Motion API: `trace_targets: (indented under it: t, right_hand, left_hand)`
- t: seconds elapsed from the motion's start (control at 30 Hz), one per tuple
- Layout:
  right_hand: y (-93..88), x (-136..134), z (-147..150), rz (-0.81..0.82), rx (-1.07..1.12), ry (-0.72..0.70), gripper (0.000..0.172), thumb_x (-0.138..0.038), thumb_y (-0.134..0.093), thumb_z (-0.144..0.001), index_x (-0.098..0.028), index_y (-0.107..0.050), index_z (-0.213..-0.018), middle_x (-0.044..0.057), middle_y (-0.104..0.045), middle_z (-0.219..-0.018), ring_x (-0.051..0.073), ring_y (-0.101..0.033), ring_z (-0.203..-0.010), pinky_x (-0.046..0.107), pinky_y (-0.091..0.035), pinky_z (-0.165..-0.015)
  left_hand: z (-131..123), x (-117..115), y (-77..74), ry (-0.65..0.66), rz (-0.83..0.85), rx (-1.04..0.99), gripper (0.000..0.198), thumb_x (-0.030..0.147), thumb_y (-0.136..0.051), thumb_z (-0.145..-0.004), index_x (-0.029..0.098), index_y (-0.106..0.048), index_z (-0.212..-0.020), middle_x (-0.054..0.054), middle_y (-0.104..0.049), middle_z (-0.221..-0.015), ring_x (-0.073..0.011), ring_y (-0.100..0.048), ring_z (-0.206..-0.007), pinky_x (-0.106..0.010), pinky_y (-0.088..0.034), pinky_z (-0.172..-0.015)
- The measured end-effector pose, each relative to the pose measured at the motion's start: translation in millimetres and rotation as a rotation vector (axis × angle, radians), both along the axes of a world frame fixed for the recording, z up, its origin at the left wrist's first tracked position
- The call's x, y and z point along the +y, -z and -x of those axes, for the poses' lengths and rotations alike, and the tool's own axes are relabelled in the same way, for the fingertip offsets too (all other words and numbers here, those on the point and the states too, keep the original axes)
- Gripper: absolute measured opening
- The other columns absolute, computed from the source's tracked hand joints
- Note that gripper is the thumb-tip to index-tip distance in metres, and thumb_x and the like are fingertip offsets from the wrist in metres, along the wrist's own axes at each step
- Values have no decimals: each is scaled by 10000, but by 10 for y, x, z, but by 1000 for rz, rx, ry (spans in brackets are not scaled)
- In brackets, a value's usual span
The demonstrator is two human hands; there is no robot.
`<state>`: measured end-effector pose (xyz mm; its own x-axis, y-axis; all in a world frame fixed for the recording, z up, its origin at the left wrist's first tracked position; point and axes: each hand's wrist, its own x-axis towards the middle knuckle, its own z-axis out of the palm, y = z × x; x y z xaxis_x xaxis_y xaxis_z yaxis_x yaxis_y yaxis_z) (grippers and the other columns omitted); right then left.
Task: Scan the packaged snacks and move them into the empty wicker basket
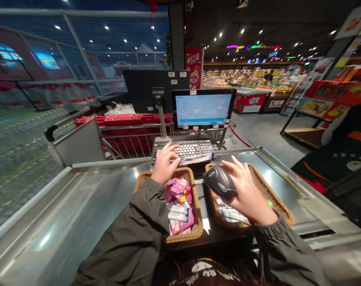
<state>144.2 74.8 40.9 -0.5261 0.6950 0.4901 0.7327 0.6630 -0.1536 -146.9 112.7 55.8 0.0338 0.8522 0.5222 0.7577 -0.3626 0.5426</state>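
My left hand (165, 163) is over the left part of a black keyboard (189, 149), fingers apart and holding nothing. A narrow printed packet (197, 159) lies along the keyboard's front edge. In my right hand (248, 190) is a black barcode scanner (219, 181), its head tilted up to the left; the palm hides its handle. Below my left wrist stands a wicker basket (198, 222) with pink packets (178, 190) and white-blue sticks (178, 211). The scanner is above a second wicker basket (283, 212), which holds more white-blue packets (232, 214).
Behind the keyboard stands a lit monitor (202, 109), with a second screen (144, 91) turned away. The metal counter (99, 206) runs on both sides. Beyond it are a cart (76, 143) with red crates and, at right, a rack of boxed goods (323, 107).
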Motion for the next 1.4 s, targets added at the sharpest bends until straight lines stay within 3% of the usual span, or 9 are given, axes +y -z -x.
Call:
trace_targets:
  t: [0.23,0.43,0.73,0.87,1.0,1.1,1.23,1.4]
  right_hand:
    - [18,3,229,20,1,-55,489,-266,-629,-759,-173,-602,-1238,183,-441,-1465,427,-190,-1472,749,-191,-1108]
    - [-7,-17,438,51,2,-106,421,-254,-619,-747,-159,-635,-1156,188,-441,-1461,423,-190,-1473,737,-184,-1118]
    - [4,-62,536,55,16,-123,408,-247,-615,-748,-176,-635,-1149,184,-447,-1456,408,-189,-1477,737,-171,-1119]
    - [23,-92,523,55,30,-120,389,-266,-615,-761,-180,-636,-1139,185,-455,-1452,402,-197,-1476,726,-174,-1124]
    - [44,-129,535,96,-1,-137,430,-279,-621,-765,-174,-618,-1182,186,-449,-1462,401,-206,-1475,720,-175,-1130]
    - [54,-157,565,138,-17,-163,456,-281,-625,-761,-176,-607,-1205,183,-453,-1464,402,-224,-1470,719,-179,-1131]
    - [33,-168,545,168,-6,-163,471,-269,-628,-753,-168,-599,-1213,190,-459,-1458,407,-239,-1464,726,-186,-1125]
    - [-18,-118,238,126,16,-10,496,-267,-630,-763,-181,-584,-1250,167,-462,-1454,390,-224,-1470,700,-212,-1130]
  left_hand:
    - [547,-311,288,-80,101,9,166,289,-510,-834,203,-583,-712,-88,-600,-1371,-304,-370,-1425,-663,-199,-1139]
    - [927,-584,564,-55,234,1,193,337,-529,-827,204,-614,-716,-97,-606,-1363,-318,-354,-1431,-630,-258,-1137]
    - [1159,-816,962,149,505,-41,214,372,-590,-802,191,-636,-697,-108,-620,-1351,-312,-340,-1442,-524,-284,-1171]
    - [1152,-857,1077,47,647,145,153,291,-594,-773,194,-661,-674,-91,-619,-1355,-335,-358,-1427,-613,-253,-1148]
    - [1045,-930,1031,-136,644,461,112,209,-602,-745,213,-683,-667,-73,-557,-1427,-368,-288,-1456,-748,-100,-1101]
    - [962,-937,864,-154,516,500,129,255,-605,-790,223,-708,-861,-117,-486,-1486,-364,-268,-1466,-737,-143,-1102]
    - [833,-835,612,-91,349,428,269,342,-559,-863,238,-660,-1089,-132,-443,-1515,-355,-273,-1465,-720,-192,-1105]
    - [488,-597,467,81,253,390,299,385,-544,-887,252,-646,-1134,-115,-468,-1498,-349,-278,-1463,-696,-209,-1118]
